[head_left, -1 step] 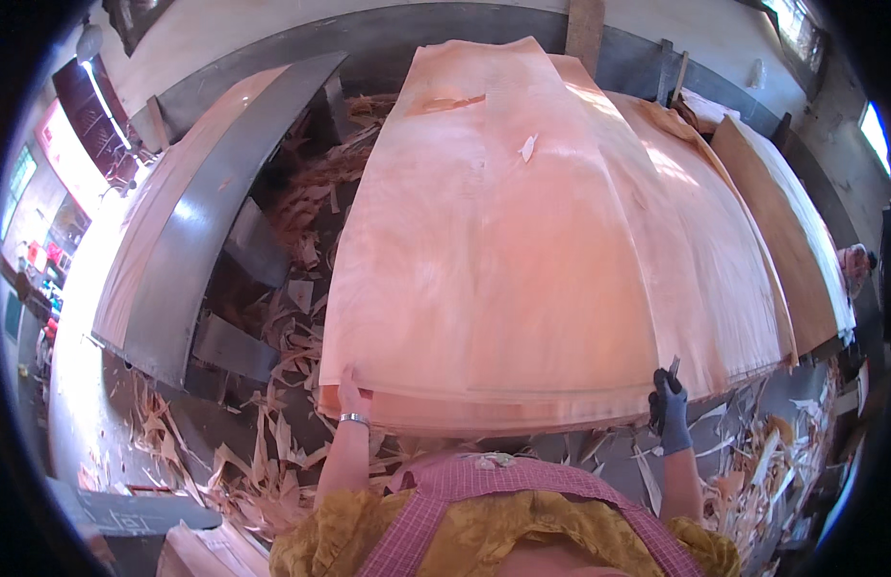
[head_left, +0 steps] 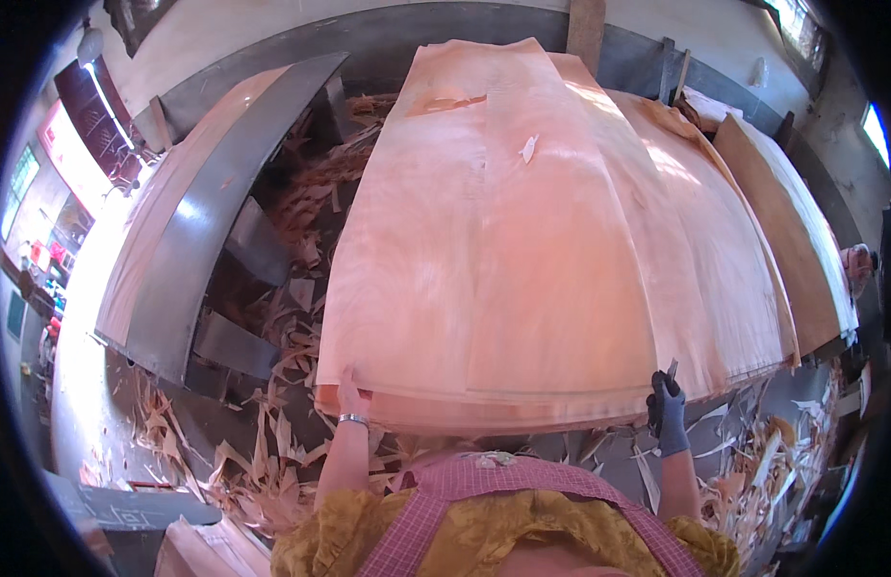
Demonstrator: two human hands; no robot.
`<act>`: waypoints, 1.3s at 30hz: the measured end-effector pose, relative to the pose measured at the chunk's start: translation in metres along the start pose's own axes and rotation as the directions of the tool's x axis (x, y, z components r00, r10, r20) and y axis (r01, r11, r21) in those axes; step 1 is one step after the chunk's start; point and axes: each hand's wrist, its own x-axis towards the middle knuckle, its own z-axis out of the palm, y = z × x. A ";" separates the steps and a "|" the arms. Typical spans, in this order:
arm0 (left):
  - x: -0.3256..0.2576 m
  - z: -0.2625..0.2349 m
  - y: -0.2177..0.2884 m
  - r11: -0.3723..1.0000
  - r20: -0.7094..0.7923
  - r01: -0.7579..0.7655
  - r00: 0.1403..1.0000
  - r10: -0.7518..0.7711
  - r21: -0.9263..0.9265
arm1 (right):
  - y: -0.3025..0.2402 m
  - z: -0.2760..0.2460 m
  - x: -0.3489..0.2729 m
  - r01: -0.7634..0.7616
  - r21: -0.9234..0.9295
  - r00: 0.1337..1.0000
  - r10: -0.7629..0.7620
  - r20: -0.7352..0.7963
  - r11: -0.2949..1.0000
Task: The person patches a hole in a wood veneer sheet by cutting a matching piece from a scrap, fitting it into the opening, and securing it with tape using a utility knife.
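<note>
A large, thin pinkish wood veneer sheet (head_left: pixel 484 260) lies on top of a stack of sheets, its near edge toward me. My left hand (head_left: pixel 352 394), bare with a metal band at the wrist, is closed on the near left edge, thumb on top and fingers underneath, hidden. My right hand (head_left: pixel 667 409), in a dark grey glove, is closed at the near right corner of the sheet. A small, slim knife-like tool (head_left: pixel 673 367) sticks up from its grip. Whether that hand also pinches the veneer is unclear. A small pale scrap (head_left: pixel 529 148) lies on the sheet.
Another veneer sheet (head_left: pixel 725 250) overlaps at right, with a brown-sided stack (head_left: pixel 768 212) beyond. At left stands a long grey metal-topped bench (head_left: pixel 181 231). Torn veneer strips (head_left: pixel 267 452) litter the floor on both sides. Another person (head_left: pixel 858 264) is at the far right.
The top veneer sheet's near edge has shifted very slightly to the left. Both hands stay in nearly the same places.
</note>
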 end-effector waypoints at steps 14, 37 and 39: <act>-0.030 -0.021 -0.113 0.981 -0.066 -0.183 0.980 0.187 0.069 | 0.112 -0.077 0.084 0.083 -0.053 0.993 -0.087 -0.080 0.995; 0.056 -0.088 -0.051 0.651 -0.016 -0.507 0.783 0.622 0.565 | 0.141 -0.032 0.101 0.141 -0.452 0.976 -0.201 -0.086 0.881; 0.043 -0.092 -0.052 0.874 -0.265 -0.429 0.836 0.480 0.229 | 0.159 -0.040 0.107 0.185 -0.567 0.968 -0.247 -0.035 0.803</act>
